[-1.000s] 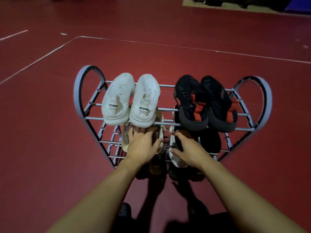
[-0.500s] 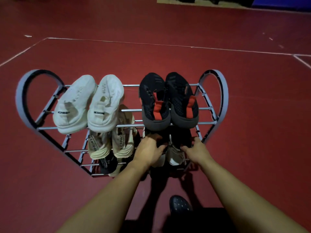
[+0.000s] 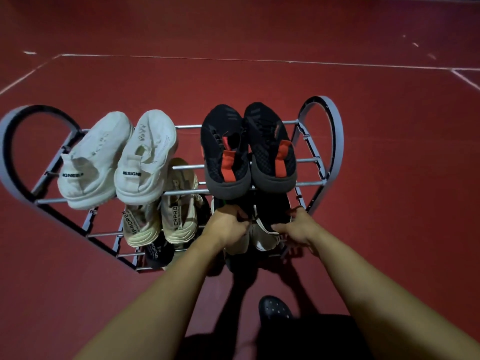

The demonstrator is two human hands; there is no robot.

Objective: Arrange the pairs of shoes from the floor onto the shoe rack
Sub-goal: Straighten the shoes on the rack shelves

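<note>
two white shoes (image 3: 118, 159), two black-and-red shoes (image 3: 249, 152), two beige shoes (image 3: 161, 216), one rack (image 3: 322, 141), two hands (image 3: 228, 224)

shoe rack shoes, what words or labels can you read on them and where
"IGNER": heel tab of the left white knit sneaker, partly cut off.
"DESIGN": heel tab of the right white knit sneaker.
"APAOREN": heel strip of the left beige sneaker.
"S CAPAO": heel strip of the right beige sneaker.
Black shoe below: white print too blurred to read.

I see my two bare forearms with no sleeves, watch or rings showing, ending in my left hand (image 3: 228, 226) and right hand (image 3: 298, 227), and below them one black perforated clog (image 3: 275, 307) on my foot, beside dark clothing.
</note>
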